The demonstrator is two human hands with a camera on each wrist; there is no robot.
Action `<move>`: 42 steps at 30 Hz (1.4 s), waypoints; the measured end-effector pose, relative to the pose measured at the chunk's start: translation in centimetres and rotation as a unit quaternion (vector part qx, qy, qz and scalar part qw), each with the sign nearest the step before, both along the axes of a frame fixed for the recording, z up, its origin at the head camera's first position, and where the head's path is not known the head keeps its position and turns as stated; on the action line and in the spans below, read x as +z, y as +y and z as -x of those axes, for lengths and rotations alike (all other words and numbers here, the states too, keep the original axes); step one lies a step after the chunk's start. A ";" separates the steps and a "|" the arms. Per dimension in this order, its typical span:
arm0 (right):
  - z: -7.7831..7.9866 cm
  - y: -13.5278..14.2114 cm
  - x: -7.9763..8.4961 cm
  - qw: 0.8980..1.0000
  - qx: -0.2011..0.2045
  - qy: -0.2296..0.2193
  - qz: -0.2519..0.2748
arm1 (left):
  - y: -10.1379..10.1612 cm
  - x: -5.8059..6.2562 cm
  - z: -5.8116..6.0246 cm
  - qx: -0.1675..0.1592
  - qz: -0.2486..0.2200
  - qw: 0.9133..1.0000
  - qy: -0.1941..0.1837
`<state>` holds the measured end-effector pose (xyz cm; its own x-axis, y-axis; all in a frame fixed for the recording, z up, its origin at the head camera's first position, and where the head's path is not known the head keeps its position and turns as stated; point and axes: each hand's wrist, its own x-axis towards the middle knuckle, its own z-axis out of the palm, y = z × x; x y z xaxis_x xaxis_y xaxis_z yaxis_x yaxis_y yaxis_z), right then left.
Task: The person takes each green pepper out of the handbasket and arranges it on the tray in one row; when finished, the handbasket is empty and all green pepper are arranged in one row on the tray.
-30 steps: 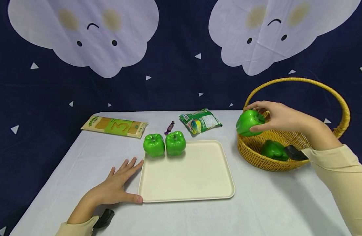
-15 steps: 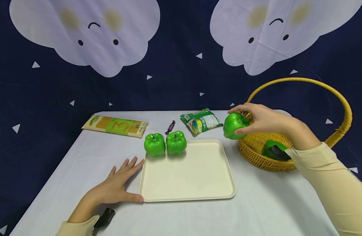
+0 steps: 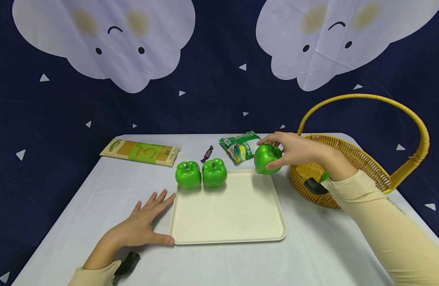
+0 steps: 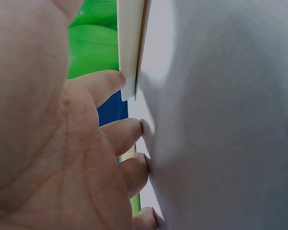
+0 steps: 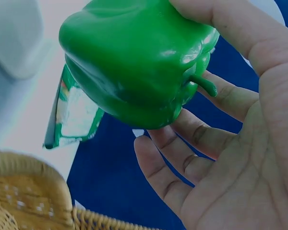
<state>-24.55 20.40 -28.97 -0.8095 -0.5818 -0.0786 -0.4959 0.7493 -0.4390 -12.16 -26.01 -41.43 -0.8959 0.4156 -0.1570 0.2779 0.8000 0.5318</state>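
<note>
My right hand point(image 3: 296, 150) holds a glossy green bell pepper point(image 3: 265, 159) between thumb and fingers, above the back right corner of the cream tray point(image 3: 228, 214). In the right wrist view the held pepper point(image 5: 134, 57) shows its stem toward the palm. Two more green peppers, a left one point(image 3: 188, 175) and a right one point(image 3: 214, 173), sit side by side at the tray's back left. My left hand point(image 3: 138, 226) lies with fingers spread at the tray's left edge, its thumb at the front corner. In the left wrist view a fingertip touches the tray's rim point(image 4: 129, 52).
A yellow wicker basket point(image 3: 362, 155) with a tall handle stands at the right; another green pepper point(image 3: 325, 176) inside is mostly hidden by my sleeve. Behind the tray lie a noodle packet point(image 3: 140, 152), a small wrapped candy point(image 3: 207, 154) and a green snack bag point(image 3: 237, 147).
My right hand has carried the pepper leftward from over the basket to over the tray's back right corner. The left hand has stayed in place.
</note>
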 end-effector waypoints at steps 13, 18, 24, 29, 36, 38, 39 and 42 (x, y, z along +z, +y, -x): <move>1.2 -2.9 -1.3 0.999 0.033 -0.010 0.016 | -0.2 -0.2 0.0 -0.003 -0.004 1.000 0.009; 1.6 -3.7 -1.9 0.999 0.033 -0.022 0.023 | -0.2 -0.1 0.0 -0.003 -0.004 1.000 0.010; 2.1 -4.7 -2.6 0.998 0.042 -0.031 0.019 | -0.2 -0.1 0.0 -0.004 -0.004 1.000 0.014; 2.2 -5.4 -2.8 0.998 0.050 -0.036 0.018 | -0.2 -0.1 0.0 -0.003 -0.003 1.000 0.011; 2.2 -6.3 -3.1 0.998 0.057 -0.037 0.012 | -0.1 0.0 0.0 -0.002 -0.001 1.000 0.006; 2.1 -6.5 -3.2 0.997 0.056 -0.042 0.010 | -0.1 0.0 0.0 -0.001 0.000 1.000 0.006; 2.1 -6.6 -3.3 0.997 0.057 -0.044 0.009 | 0.0 0.0 0.0 -0.001 0.001 1.000 0.006; 2.1 -6.8 -3.4 0.997 0.058 -0.047 0.007 | 0.0 0.0 0.0 0.000 0.000 1.000 0.007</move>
<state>-26.63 13.62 -32.42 -0.7264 -0.6724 -0.1423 -0.5349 0.6830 -0.4973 -12.16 -26.05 -41.41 -0.8982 0.4152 -0.1443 0.2853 0.8004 0.5273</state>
